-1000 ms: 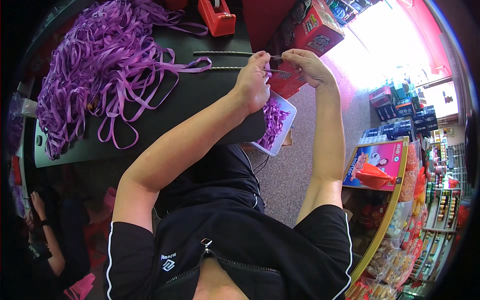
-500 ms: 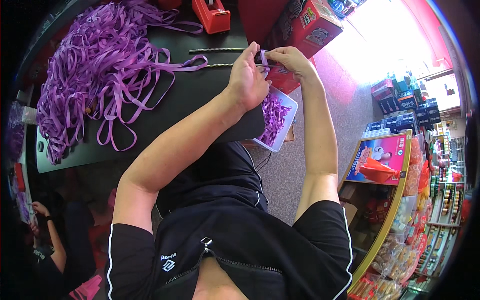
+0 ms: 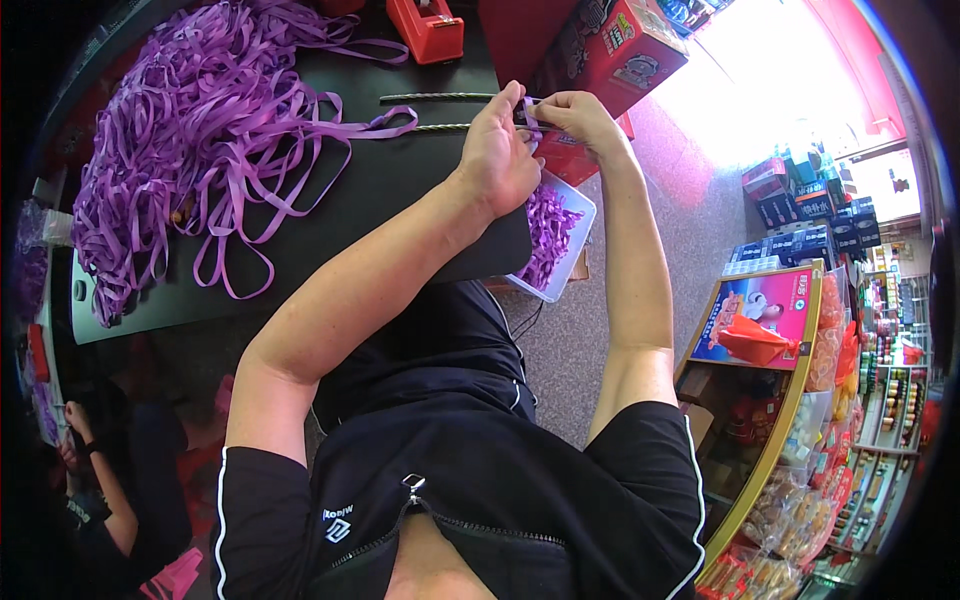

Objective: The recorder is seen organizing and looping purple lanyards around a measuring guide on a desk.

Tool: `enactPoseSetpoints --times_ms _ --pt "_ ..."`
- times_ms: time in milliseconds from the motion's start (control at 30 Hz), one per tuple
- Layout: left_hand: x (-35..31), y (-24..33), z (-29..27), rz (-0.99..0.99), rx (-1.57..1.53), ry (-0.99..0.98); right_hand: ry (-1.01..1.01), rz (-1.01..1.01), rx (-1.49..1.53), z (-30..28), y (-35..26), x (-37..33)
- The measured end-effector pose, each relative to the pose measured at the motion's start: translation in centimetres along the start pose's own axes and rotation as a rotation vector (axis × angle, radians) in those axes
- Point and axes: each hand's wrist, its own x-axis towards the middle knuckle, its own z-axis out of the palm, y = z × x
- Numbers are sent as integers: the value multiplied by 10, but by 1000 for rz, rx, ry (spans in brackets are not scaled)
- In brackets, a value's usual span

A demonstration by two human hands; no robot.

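Observation:
At the right end of the black table [image 3: 400,215], my right hand [image 3: 585,118] is pinched closed on a purple ribbon [image 3: 530,112]. That ribbon stretches across the ends of two twisted metal rods [image 3: 435,97]. My left hand [image 3: 497,160] rests over the rods beside it, thumb side up and fingers curled; whatever they grip is hidden behind the palm. A loop from the large tangled heap of purple ribbon [image 3: 200,110] reaches along the nearer rod toward my left hand. Below my hands, a white plastic bin [image 3: 578,240] holds more purple ribbon pieces.
An orange-red tape dispenser [image 3: 428,32] stands at the table's far edge. Red cartons [image 3: 640,50] are stacked beyond my right hand. A glass-sided display case [image 3: 770,430] with packaged goods stands at the right. Another person's arm [image 3: 110,490] shows at lower left.
Both hands keep nearly the same place and hold. Only slight finger movement of the right hand at the ribbon shows.

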Motion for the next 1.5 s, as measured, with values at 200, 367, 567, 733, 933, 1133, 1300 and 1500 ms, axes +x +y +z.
enactPoseSetpoints --times_ms 200,367,567,733,933,1133,1300,1500 --pt "-1 0 1 -10 8 -3 93 2 -149 3 3 1" --pt "-1 0 -1 -6 36 6 233 -55 -271 18 -7 -14" --pt "3 -2 -5 9 7 -41 252 -98 -147 24 2 -15" --pt "1 0 -2 -8 26 -35 144 -153 467 27 19 -18" --pt "1 -2 0 -31 23 -31 -57 93 1221 52 77 -5" --pt "1 3 -6 -44 -3 -32 -497 32 1838 95 76 6" --pt "2 3 -9 -50 -2 -46 -549 50 1897 102 87 13" --pt "0 3 -5 -54 13 -32 -582 51 1883 104 92 18"
